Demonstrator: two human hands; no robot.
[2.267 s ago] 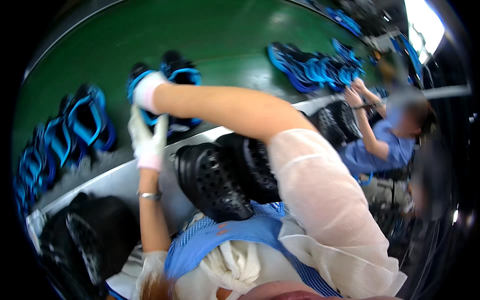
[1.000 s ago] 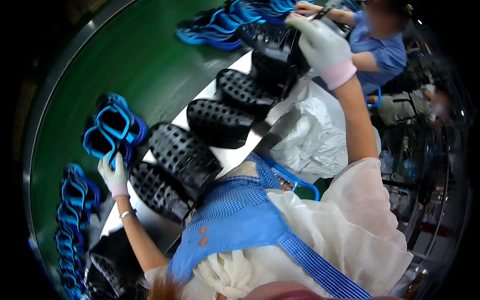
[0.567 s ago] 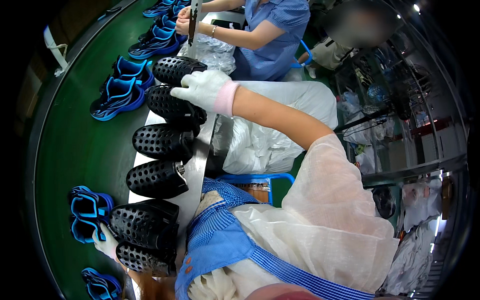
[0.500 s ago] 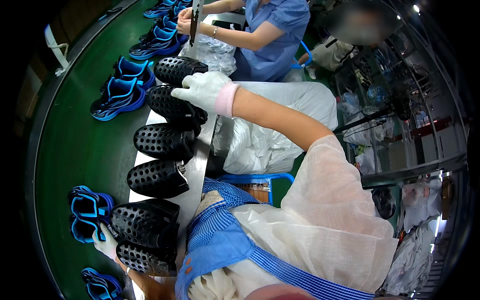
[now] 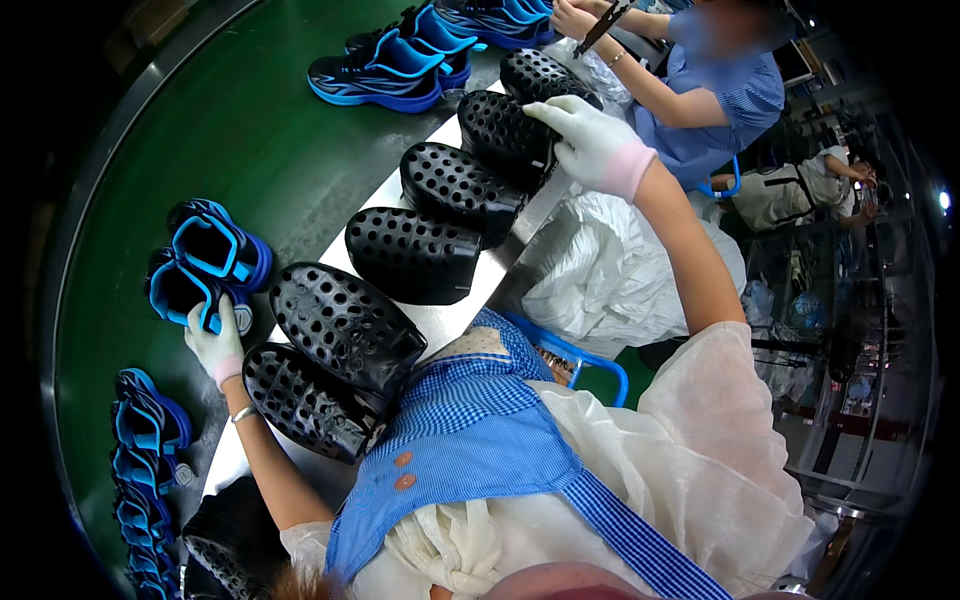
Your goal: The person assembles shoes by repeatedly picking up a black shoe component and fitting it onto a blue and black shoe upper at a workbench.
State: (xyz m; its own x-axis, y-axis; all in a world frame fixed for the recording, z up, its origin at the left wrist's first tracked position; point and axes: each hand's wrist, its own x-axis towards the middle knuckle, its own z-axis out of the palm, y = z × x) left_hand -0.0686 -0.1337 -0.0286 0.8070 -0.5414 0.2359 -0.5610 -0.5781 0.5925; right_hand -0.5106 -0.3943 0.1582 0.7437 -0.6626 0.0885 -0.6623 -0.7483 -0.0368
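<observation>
My gloved left hand (image 5: 213, 345) has its thumb and fingers on the heel collar of a black-and-blue sneaker (image 5: 180, 290). A second sneaker (image 5: 220, 240) stands against that one, its opening upward. Farther off to the right, my gloved right hand (image 5: 592, 145) reaches over a black shoe form (image 5: 505, 130) full of round holes. Its index finger stretches onto the form's back end, and the other fingers are partly hidden. Similar forms lie in a row between my hands, among them one form (image 5: 412, 255) in the middle and two (image 5: 345, 320) (image 5: 310, 400) by my left forearm.
The forms rest on a metal ledge (image 5: 330, 240) beside a green belt (image 5: 200, 140). More sneakers (image 5: 385, 70) stand at the far end, others (image 5: 145, 430) at the near left. Across from me a person in blue (image 5: 690, 120) works beside white plastic sheeting (image 5: 600, 270).
The whole view has swung, so the forms and sneakers appear shifted to the right and upward. My left hand stays on the sneaker and my right hand by the same form.
</observation>
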